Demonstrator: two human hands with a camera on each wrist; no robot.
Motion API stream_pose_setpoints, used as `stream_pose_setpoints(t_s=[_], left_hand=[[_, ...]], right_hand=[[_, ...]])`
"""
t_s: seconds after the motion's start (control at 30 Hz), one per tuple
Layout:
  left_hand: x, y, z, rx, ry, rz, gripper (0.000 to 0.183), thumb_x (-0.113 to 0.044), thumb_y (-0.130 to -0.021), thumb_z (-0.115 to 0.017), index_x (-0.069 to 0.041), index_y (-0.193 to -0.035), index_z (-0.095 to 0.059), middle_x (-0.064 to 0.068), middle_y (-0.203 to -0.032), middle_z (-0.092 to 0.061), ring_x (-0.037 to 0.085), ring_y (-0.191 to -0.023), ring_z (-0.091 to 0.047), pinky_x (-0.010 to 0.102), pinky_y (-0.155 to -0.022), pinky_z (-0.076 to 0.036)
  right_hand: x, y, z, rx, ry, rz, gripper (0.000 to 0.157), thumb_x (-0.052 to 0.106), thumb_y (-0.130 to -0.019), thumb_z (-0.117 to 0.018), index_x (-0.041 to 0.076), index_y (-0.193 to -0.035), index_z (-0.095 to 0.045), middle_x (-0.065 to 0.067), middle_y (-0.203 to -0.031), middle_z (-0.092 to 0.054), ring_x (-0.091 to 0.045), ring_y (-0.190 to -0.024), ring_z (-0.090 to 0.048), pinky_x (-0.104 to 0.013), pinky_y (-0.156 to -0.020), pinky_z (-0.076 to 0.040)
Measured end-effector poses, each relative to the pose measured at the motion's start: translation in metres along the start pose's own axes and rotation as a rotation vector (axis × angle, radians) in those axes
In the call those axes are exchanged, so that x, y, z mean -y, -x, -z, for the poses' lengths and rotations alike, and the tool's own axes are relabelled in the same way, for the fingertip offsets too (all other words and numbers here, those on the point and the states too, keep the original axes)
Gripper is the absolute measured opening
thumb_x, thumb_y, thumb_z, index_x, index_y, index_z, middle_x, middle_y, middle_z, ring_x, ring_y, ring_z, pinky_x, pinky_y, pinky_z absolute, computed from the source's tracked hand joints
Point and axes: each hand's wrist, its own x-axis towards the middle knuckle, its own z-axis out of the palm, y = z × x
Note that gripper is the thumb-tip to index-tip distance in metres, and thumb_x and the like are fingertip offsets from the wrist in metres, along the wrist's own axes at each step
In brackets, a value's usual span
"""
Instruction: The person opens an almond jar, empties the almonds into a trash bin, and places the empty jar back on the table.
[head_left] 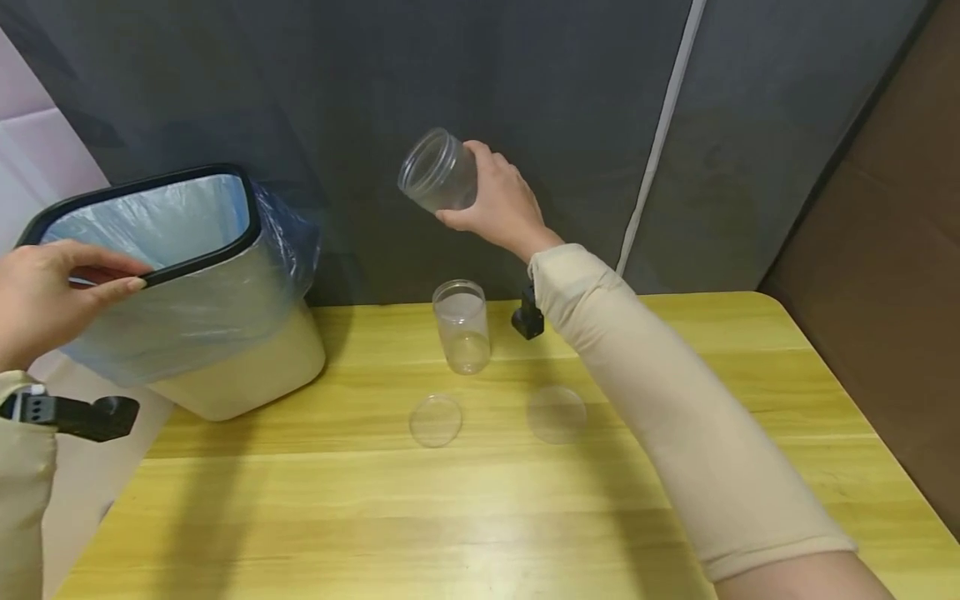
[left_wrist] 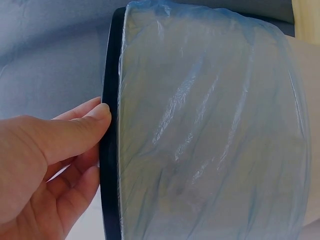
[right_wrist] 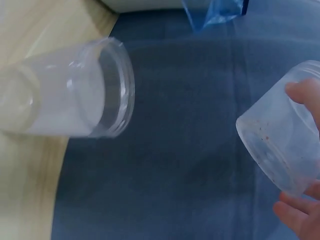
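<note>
My left hand (head_left: 45, 292) pinches the black rim (left_wrist: 112, 150) of a pale trash bin (head_left: 232, 379) between thumb and fingers. A bluish translucent bag (head_left: 217, 312) lines the bin and folds down over its outside. Raised over the back of the table, my right hand (head_left: 506, 200) grips a clear plastic jar (head_left: 450, 179) by its side. That jar is tilted, its uncapped mouth facing left toward the bin, and small brown specks show near its bottom in the right wrist view. Below it, a second clear jar (head_left: 462, 329) stands upright and uncapped on the table.
Two clear round lids (head_left: 436, 421) (head_left: 557, 415) lie flat on the wooden table (head_left: 420, 525), in front of the standing jar. A dark grey fabric partition (head_left: 360, 100) rises behind the table, and a brown panel (head_left: 885, 208) borders the right side.
</note>
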Motion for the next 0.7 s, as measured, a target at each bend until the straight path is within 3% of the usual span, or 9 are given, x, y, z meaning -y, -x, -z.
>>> stream_pose_setpoints(t_s=[0.07,0.13,0.2,0.23,0.37,0.43,0.5,0.6,0.7], left_hand=[[0.003,-0.002,0.0,-0.012,0.02,-0.008,0.004,-0.001,-0.08,-0.069,-0.003,-0.083,-0.072,0.011,-0.072,-0.066,-0.022,-0.057,-0.033,0.009,-0.043,-0.032],[0.004,-0.001,0.0,-0.004,0.026,-0.008,0.008,0.001,-0.08,-0.068,0.006,-0.087,-0.069,0.022,-0.076,-0.065,-0.022,-0.057,-0.032,0.008,-0.043,-0.032],[0.014,-0.002,-0.003,-0.018,0.001,-0.011,0.008,-0.007,-0.083,-0.068,-0.014,-0.08,-0.072,-0.001,-0.069,-0.066,-0.023,-0.058,-0.033,0.01,-0.043,-0.035],[0.018,-0.003,-0.004,-0.01,0.006,-0.008,0.005,-0.007,-0.083,-0.068,-0.007,-0.085,-0.072,0.01,-0.074,-0.066,-0.021,-0.058,-0.034,0.01,-0.043,-0.035],[0.061,-0.012,-0.017,-0.019,0.012,-0.001,0.009,-0.018,-0.082,-0.07,-0.027,-0.083,-0.07,-0.024,-0.07,-0.057,-0.018,-0.06,-0.04,0.013,-0.044,-0.039],[0.081,-0.016,-0.023,-0.021,0.034,0.008,0.01,-0.016,-0.081,-0.072,-0.013,-0.09,-0.072,-0.02,-0.074,-0.059,-0.017,-0.06,-0.042,0.013,-0.044,-0.038],[0.101,-0.021,-0.029,-0.026,0.022,0.007,0.012,-0.022,-0.08,-0.072,-0.016,-0.091,-0.072,-0.03,-0.074,-0.05,-0.017,-0.062,-0.042,0.013,-0.044,-0.039],[0.102,-0.022,-0.029,-0.021,0.02,0.007,0.022,-0.023,-0.08,-0.072,-0.006,-0.095,-0.071,-0.025,-0.074,-0.052,-0.017,-0.062,-0.042,0.012,-0.044,-0.038],[0.076,-0.018,-0.021,-0.007,-0.008,0.024,0.018,-0.018,-0.081,-0.071,-0.004,-0.093,-0.07,-0.021,-0.071,-0.055,-0.018,-0.06,-0.039,0.014,-0.043,-0.038]], right_hand=[[-0.009,0.003,-0.001,0.001,-0.013,-0.02,0.089,0.049,-0.07,-0.072,0.019,-0.142,-0.028,-0.003,-0.13,-0.044,-0.018,-0.109,-0.047,-0.033,-0.085,-0.042],[-0.018,0.006,-0.002,0.008,-0.031,-0.042,0.09,0.049,-0.07,-0.072,0.017,-0.142,-0.027,-0.004,-0.131,-0.044,-0.018,-0.108,-0.048,-0.033,-0.084,-0.043],[-0.028,0.009,-0.003,0.023,-0.049,-0.062,0.091,0.049,-0.07,-0.072,0.015,-0.141,-0.027,-0.005,-0.131,-0.044,-0.019,-0.108,-0.049,-0.033,-0.084,-0.043],[-0.033,0.011,-0.004,0.033,-0.056,-0.073,0.091,0.049,-0.07,-0.072,0.014,-0.141,-0.027,-0.005,-0.13,-0.044,-0.02,-0.107,-0.049,-0.033,-0.084,-0.043],[-0.053,0.019,-0.008,0.08,-0.094,-0.11,0.09,0.046,-0.071,-0.073,0.006,-0.139,-0.028,-0.01,-0.123,-0.05,-0.024,-0.103,-0.052,-0.037,-0.084,-0.043],[-0.063,0.024,-0.009,0.118,-0.103,-0.139,0.092,0.045,-0.071,-0.073,0.004,-0.139,-0.026,-0.013,-0.12,-0.052,-0.027,-0.103,-0.052,-0.039,-0.084,-0.043],[-0.072,0.028,-0.011,0.153,-0.1,-0.164,0.093,0.046,-0.072,-0.073,0.002,-0.139,-0.024,-0.015,-0.115,-0.054,-0.029,-0.102,-0.052,-0.042,-0.085,-0.043],[-0.085,0.035,-0.015,0.189,-0.099,-0.187,0.094,0.045,-0.072,-0.073,0.0,-0.139,-0.023,-0.017,-0.111,-0.056,-0.03,-0.098,-0.054,-0.042,-0.083,-0.044],[-0.096,0.042,-0.019,0.202,-0.115,-0.201,0.092,0.044,-0.072,-0.074,-0.001,-0.136,-0.026,-0.018,-0.11,-0.056,-0.029,-0.095,-0.056,-0.042,-0.08,-0.045]])
